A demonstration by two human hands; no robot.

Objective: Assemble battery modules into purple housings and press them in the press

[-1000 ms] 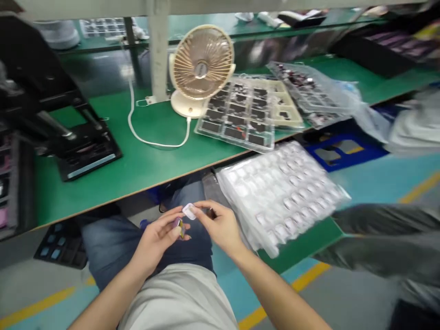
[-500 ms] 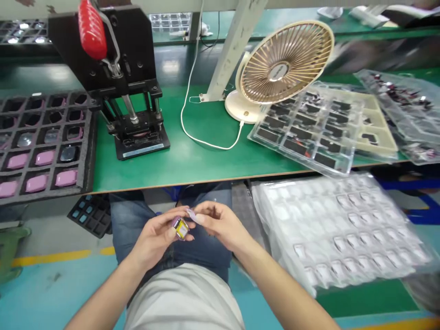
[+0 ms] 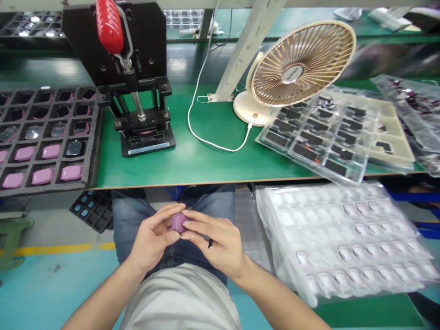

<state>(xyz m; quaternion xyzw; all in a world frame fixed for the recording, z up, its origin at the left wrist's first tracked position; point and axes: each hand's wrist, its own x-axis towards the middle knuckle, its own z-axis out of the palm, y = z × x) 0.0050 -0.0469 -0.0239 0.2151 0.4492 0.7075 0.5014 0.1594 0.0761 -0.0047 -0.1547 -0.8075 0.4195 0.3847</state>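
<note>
Over my lap, just in front of the bench edge, both hands grip a small purple watch case (image 3: 179,222). My left hand (image 3: 153,236) holds it from the left, thumb below and fingers along the top. From the right, my right hand (image 3: 216,238) presses its fingertips on the case; a dark ring sits on one finger. The yellow-labelled part inside is out of sight. More purple cases (image 3: 43,176) lie face down in a dark foam tray (image 3: 92,169) at the left, along with dark and clear-faced ones.
A black hand press (image 3: 147,144) with a red handle (image 3: 109,27) stands on the green bench (image 3: 206,167). Right of it are a fan (image 3: 302,64) with a white cable, and clear trays of black parts (image 3: 338,167). Bagged white trays (image 3: 330,229) sit lower right.
The watch case was open with a yellow-labelled part showing and a thin purple piece in my right hand. Now the hands have come together and its purple outside shows. The view shifted slightly.
</note>
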